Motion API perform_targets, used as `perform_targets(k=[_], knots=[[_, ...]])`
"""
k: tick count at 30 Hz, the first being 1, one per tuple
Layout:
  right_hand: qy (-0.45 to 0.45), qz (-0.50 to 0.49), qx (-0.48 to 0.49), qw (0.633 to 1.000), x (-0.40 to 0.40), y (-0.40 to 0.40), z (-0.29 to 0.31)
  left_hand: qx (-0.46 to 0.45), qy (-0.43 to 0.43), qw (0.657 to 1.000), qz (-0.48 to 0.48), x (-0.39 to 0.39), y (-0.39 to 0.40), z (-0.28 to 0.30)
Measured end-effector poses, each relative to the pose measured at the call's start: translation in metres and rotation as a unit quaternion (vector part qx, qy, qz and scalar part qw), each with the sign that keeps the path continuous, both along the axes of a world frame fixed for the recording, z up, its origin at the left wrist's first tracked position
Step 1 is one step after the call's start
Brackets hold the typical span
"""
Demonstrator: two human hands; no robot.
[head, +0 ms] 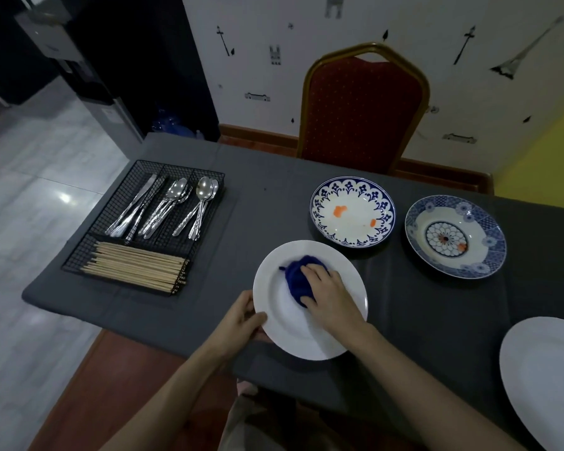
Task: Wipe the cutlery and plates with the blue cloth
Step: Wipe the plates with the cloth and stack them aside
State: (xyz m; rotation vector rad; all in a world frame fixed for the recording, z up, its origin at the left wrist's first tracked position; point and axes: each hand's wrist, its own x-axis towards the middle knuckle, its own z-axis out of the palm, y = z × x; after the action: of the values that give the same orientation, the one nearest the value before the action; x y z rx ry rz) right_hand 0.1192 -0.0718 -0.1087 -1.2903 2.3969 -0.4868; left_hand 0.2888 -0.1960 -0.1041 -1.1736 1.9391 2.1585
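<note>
On grey table (274, 190), left hand (241, 315) grips white plate (284, 333); right hand (328, 296) clutches blue cloth (295, 278)

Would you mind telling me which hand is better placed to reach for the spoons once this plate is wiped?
Probably left. The left hand grips the white plate's left rim, nearer the spoons; the right hand holds the blue cloth.

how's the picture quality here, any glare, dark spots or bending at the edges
Head view: dim overall, darkest at top left; glare patch on the floor tiles; spoons glint; wide-angle bending curves the table edge and stretches the right plate; hands and cloth slightly soft.
</note>
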Motion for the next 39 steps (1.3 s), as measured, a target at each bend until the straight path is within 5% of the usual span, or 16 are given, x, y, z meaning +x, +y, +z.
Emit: perform_targets(k=[5, 14, 21, 27, 30, 39], knots=[[-0.051, 0.041, -0.078, 0.995, 0.015, -0.002, 0.010, -0.030, 0.014, 0.999, -0.032, -0.002, -0.002, 0.020], [-0.047, -0.018, -0.091, 0.995, 0.036, 0.119, 0.023, -0.101, -0.005, 0.961, -0.259, -0.069, 0.031, 0.056], [0.034, -0.197, -0.016, 0.980, 0.000, 0.250, 0.044, -0.008, 0.055, 0.946, -0.320, -0.138, 0.102, 0.069], [0.061, -0.386, -0.020, 0.920, -0.005, 0.323, 0.049, 0.075, 0.065, 0.892, -0.441, -0.162, 0.192, 0.058], [0.054, -0.433, -0.068, 0.897, -0.005, 0.328, 0.056, 0.103, 0.058, 0.888, -0.443, -0.174, 0.234, 0.056], [-0.023, -0.416, -0.054, 0.907, 0.003, 0.358, 0.064, 0.177, 0.025, 0.926, -0.332, -0.191, 0.276, 0.034]])
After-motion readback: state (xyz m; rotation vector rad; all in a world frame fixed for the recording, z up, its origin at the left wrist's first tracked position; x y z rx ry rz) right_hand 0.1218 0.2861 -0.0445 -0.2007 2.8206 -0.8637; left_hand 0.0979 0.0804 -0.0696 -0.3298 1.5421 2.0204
